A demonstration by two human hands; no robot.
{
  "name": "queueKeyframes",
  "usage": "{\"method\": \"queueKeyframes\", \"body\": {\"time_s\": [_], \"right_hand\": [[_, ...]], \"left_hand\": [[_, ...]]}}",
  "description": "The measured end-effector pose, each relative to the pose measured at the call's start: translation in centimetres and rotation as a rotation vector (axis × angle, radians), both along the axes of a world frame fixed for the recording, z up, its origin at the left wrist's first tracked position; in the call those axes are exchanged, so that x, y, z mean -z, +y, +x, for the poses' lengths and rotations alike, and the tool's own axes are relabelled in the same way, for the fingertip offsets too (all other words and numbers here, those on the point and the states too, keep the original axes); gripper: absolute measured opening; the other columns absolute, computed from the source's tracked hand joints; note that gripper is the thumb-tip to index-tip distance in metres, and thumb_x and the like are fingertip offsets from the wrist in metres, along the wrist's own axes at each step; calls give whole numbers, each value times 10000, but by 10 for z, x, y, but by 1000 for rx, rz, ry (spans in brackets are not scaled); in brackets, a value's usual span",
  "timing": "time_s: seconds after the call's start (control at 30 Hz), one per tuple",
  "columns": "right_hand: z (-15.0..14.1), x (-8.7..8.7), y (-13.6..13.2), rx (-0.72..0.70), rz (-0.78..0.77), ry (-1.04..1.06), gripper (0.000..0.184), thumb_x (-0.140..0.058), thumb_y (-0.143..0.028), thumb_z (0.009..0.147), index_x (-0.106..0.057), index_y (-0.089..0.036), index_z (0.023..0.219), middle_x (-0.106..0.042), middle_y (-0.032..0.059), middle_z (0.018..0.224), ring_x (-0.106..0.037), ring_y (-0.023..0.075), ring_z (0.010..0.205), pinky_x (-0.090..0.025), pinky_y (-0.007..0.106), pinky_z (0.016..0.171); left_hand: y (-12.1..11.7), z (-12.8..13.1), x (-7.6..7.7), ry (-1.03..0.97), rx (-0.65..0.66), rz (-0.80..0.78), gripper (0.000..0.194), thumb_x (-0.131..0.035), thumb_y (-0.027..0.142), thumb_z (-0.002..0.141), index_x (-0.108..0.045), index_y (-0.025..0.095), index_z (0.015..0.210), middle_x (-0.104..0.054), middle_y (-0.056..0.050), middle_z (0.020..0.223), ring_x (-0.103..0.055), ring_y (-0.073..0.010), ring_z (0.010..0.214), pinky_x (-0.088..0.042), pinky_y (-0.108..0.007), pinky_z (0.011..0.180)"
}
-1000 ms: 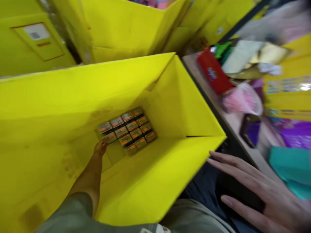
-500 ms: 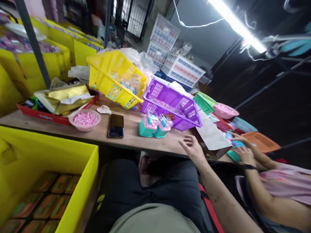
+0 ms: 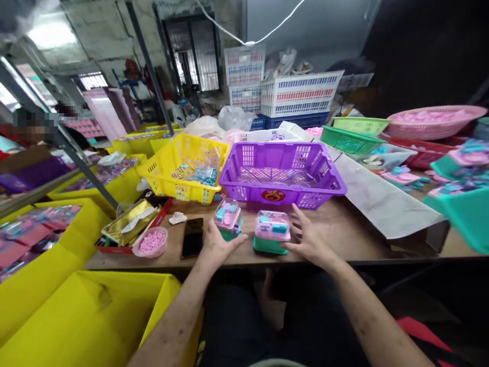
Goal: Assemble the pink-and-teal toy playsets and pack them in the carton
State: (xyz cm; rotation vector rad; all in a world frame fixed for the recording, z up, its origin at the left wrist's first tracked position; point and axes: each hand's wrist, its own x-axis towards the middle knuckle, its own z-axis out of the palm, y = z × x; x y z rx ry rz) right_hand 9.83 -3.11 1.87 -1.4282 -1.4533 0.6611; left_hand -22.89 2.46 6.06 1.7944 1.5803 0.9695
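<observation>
Two small lidded plastic boxes with green bases, pink trays and clear tops stand apart near the table's front edge. My left hand (image 3: 218,245) is around the left box (image 3: 227,216), fingers at its left side and thumb across its front; part of its base is hidden. At the right box (image 3: 272,229), my right hand (image 3: 308,238) has its fingers spread along the right side, the thumb close to the lower corner. Pink and light blue pieces show through both clear lids.
Behind the boxes sit a purple basket (image 3: 282,191) and a yellow basket (image 3: 171,191) with blue pieces. Left are a phone (image 3: 192,238), a bowl of pink pieces (image 3: 152,242) and a red tray (image 3: 114,249). A yellow bin (image 3: 114,278) stands lower left; a cardboard box (image 3: 389,209) lies right.
The view has levelled and turned. My left hand has come into view at the left box. The two boxes, close together before, are now apart, and my right hand has reached the right one.
</observation>
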Motion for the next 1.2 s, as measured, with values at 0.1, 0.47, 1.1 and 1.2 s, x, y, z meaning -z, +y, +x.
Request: {"method": "queueKeyframes", "body": {"time_s": [0.1, 0.47, 1.1, 1.2], "right_hand": [[20, -1, -20, 122, 7, -77, 1428, -1003, -576, 705, -189, -327, 1853, -421, 217, 1730, -629, 457, 1467, -602, 673, 1173], [-59, -28, -16, 20, -5, -163, 1367, -987, -391, 755, -171, -286, 1846, -438, 203, 1790, -457, 380, 1674, -389, 582, 1383], [-66, -98, -6, 55, -240, -515, 1233, -954, -699, 726, -457, -228, 1751, -623, 232, 1579, -631, 469, 1453, -563, 652, 1205], [-58, -117, 8, -50, -473, -439, 1211, -948, -710, 691, -492, -254, 1716, -755, 174, 1331, -788, 400, 1002, -713, 548, 759]], "left_hand": [[37, 38, 27, 102, -57, 20, 1081, -979, 563, 778, -367, 165, 1576, -569, -294, 1616, -577, -432, 1561, -483, -552, 1287], [85, 31, 29, 35, 387, -18, 716, -967, 473, 754, -546, 236, 1283, -752, -132, 1317, -740, -366, 1277, -581, -520, 1142], [69, 20, 21, -129, 523, 69, 836, -967, 343, 746, -551, 153, 1446, -725, -217, 1362, -720, -456, 1320, -582, -606, 1155], [63, 8, 7, -126, 508, 50, 756, -979, 285, 724, -621, 143, 1375, -763, -171, 1238, -757, -446, 1222, -601, -585, 1118]]}}
